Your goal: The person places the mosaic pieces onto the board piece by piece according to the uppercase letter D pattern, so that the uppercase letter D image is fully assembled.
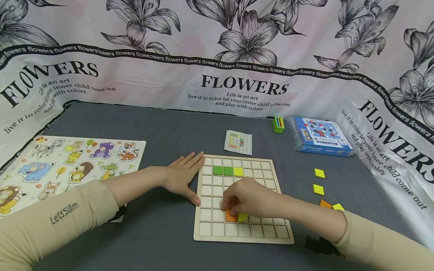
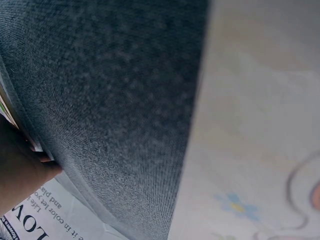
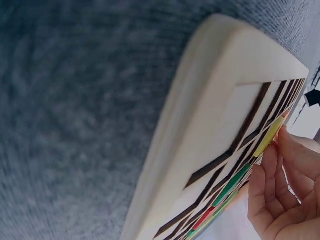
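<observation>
A wooden grid board [image 1: 244, 236] lies on the dark cloth. My left hand [image 1: 183, 177] lies with fingers spread along the board's left edge, its thumb at that edge. Over the lower middle cells, my right hand [image 1: 252, 197] has curled fingers, with thumb and fingertips pinching at an orange tile [image 1: 231, 216]. Beside it is a yellow tile [image 1: 242, 217], partly covered by the hand. Two green tiles [image 1: 223, 171] and a yellow tile [image 1: 238, 171] sit in an upper row. The right wrist view also shows a green tile [image 3: 231, 185] and a red tile [image 3: 202, 219].
A small pattern card [image 1: 238, 142] lies behind the board. Farther right are a green block [image 1: 278, 125] and a blue box [image 1: 322, 136]. Loose yellow tiles [image 1: 318, 189] and an orange tile [image 1: 325, 204] lie near the right forearm. An animal picture board [image 1: 72, 162] is at left.
</observation>
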The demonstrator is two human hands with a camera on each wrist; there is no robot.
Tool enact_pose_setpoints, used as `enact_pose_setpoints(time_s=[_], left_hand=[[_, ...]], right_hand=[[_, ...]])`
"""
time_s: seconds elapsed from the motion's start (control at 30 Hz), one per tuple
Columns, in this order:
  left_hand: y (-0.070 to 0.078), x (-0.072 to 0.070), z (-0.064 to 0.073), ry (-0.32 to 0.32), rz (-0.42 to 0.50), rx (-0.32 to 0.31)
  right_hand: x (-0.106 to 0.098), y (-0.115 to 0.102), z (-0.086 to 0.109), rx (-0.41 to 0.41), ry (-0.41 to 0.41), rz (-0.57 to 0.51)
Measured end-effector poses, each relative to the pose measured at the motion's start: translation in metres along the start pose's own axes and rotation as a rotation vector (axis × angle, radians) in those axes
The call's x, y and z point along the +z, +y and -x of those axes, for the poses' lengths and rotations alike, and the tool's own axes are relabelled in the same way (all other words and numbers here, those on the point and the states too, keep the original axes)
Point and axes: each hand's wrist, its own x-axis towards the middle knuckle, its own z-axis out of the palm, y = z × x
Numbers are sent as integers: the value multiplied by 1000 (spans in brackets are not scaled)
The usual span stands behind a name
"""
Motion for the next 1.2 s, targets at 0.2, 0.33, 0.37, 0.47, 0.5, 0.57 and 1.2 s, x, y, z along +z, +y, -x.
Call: enact_pose_setpoints(time_s=[0.2,0.33,0.37,0.47,0.5,0.57,1.2], left_hand=[[0,0,0,0,-1,5],[0,1,-1,1,-6,11],[1,1,-1,1,-7,12],[1,0,-1,0,-7,15],[1,0,-1,0,-7,15],[1,0,-1,-1,-7,14],[0,0,0,-9,0,9]], right_hand=[[-7,6,5,6,43,-30],[-23,18,17,39,111,-66],[-28,22,21,49,133,-64],[-42,34,35,105,195,-58],[-47,38,40,132,214,-54],[-57,47,50,182,251,-56],[-96,161,147,169,35,-333]])
